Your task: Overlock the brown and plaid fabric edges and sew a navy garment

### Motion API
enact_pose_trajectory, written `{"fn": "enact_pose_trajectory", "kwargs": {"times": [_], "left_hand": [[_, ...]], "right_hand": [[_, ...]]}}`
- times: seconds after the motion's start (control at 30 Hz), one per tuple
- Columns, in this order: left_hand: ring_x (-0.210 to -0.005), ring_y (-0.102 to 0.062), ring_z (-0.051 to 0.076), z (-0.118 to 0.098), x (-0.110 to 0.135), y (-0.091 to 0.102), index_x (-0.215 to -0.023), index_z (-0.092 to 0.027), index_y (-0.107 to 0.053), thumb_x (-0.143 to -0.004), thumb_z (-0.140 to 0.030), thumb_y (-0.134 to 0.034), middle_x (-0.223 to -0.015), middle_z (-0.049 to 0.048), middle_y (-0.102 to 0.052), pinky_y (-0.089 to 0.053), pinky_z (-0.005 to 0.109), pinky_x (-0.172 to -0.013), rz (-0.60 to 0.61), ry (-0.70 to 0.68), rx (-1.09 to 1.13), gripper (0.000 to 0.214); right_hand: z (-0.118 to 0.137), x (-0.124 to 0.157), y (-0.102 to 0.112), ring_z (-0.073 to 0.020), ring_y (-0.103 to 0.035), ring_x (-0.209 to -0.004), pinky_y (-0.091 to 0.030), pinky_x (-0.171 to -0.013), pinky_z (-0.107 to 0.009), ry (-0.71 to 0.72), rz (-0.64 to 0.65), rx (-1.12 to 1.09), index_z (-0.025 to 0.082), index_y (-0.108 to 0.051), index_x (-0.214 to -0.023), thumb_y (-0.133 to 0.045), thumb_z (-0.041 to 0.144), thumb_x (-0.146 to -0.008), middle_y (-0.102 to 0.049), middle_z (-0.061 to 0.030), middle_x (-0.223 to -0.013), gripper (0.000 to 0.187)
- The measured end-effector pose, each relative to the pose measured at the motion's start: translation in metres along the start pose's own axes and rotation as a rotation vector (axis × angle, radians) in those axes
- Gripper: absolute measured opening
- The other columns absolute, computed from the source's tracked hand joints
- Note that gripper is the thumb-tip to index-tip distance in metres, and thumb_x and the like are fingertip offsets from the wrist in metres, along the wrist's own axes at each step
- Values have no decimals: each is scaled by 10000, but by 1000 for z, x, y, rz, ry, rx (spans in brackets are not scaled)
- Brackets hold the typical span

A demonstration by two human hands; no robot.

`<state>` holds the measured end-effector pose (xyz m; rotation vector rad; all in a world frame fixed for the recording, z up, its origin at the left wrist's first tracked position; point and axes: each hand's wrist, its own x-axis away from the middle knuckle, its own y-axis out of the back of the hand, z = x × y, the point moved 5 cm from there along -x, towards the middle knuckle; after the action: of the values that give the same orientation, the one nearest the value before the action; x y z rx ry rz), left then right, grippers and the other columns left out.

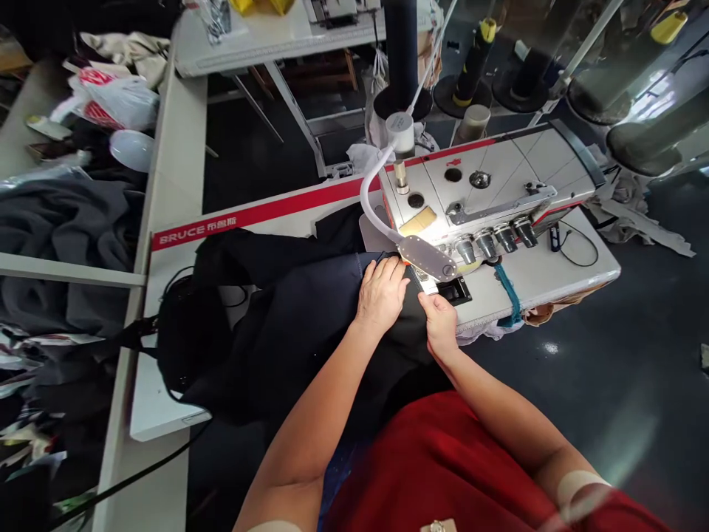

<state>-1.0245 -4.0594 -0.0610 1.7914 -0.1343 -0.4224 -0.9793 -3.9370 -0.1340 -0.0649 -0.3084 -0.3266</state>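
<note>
Dark navy fabric [299, 310] drapes across the sewing table and hangs over its front edge. My left hand [382, 292] lies flat on the cloth, fingers stretched out toward the needle area of the overlock sewing machine [476, 192]. My right hand [442, 321] is closed, thumb and fingers pinching the fabric's edge just in front of the machine's presser foot. A lamp head [427, 257] on a white bendable neck lights this spot and partly hides the needle. The left fingertips reach close beneath the lamp.
Thread cones [473, 63] stand behind the machine. A black bag-like item [191, 332] sits at the table's left end. Piled dark cloth [60, 251] and a plastic bag [111, 100] lie further left. Another white table [277, 41] stands at the back.
</note>
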Motion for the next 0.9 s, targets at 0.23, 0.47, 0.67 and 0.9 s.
{"fn": "enact_pose_trajectory", "kwargs": {"times": [0.23, 0.47, 0.67, 0.9], "left_hand": [[-1152, -516, 255, 1, -1, -7, -1154, -118, -583, -915, -256, -415, -1181, 136, -609, -335, 433, -1051, -64, 9, 42, 323], [-1113, -550, 243, 4, -1, -6, -1151, -154, -594, -906, -235, -436, -1144, 123, -621, -368, 433, -1038, -123, -20, 63, 302], [-1129, -542, 258, 7, -4, -7, -1009, -143, -636, -895, -251, -449, -1112, 123, -628, -385, 440, -1039, -89, -56, 73, 244], [-1150, -526, 268, 10, -3, -10, -1069, -148, -620, -889, -260, -440, -1122, 121, -624, -384, 463, -1041, -37, -42, 91, 277]], "right_hand": [[0, -2, 1, -92, -301, -547, -279, -512, -245, 2, -3, 20, 185, -434, -544, -622, 433, -764, -341, 48, -549, 382], [-2, -4, 1, -102, -321, -557, -301, -531, -248, -20, 12, 56, 186, -465, -567, -608, 456, -769, -379, 38, -559, 366], [-3, -5, 1, -92, -325, -558, -311, -535, -244, -40, 6, 15, 170, -487, -569, -632, 441, -757, -385, 43, -558, 361], [-9, -6, 1, -86, -330, -544, -322, -518, -240, -72, -15, -28, 163, -536, -600, -654, 432, -740, -410, 45, -556, 326]]}}
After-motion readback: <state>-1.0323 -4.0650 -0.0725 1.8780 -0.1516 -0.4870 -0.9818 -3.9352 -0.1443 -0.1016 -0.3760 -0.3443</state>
